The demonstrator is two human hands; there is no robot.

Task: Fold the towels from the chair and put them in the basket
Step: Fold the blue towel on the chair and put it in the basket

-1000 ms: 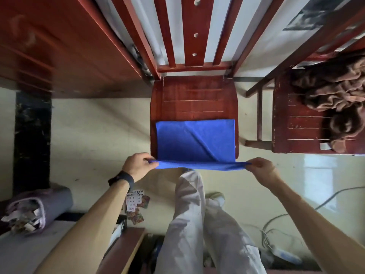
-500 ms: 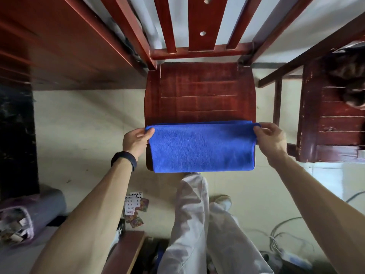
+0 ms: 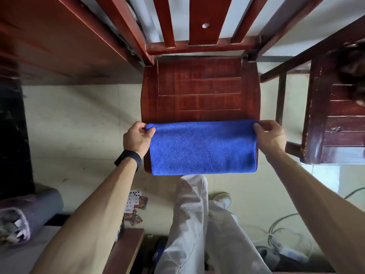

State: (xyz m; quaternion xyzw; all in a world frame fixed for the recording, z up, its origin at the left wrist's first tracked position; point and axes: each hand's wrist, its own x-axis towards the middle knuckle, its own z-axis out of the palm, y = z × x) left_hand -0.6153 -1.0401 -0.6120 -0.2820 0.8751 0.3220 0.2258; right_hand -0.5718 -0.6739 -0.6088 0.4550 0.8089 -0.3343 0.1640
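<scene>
A: Doubled towel (image 3: 203, 149) lying across the front of the chair (image 3: 199, 88), near edge flush with the chair's front; left grip (image 3: 137, 138) pinching the far left corner, right grip (image 3: 270, 135) pinching the far right corner; what now?

B: Squaring the fold, by the look of it; check the far edges sit layer on layer; tug both corners lightly apart to take out slack; press flat before letting go.

A: Then fold again?

B: Probably, side to side; pin one corner, carry the other across low; avoid dragging the cloth off the front edge, likely slippery on varnished wood; basket not clearly in view, so find it first.
</scene>
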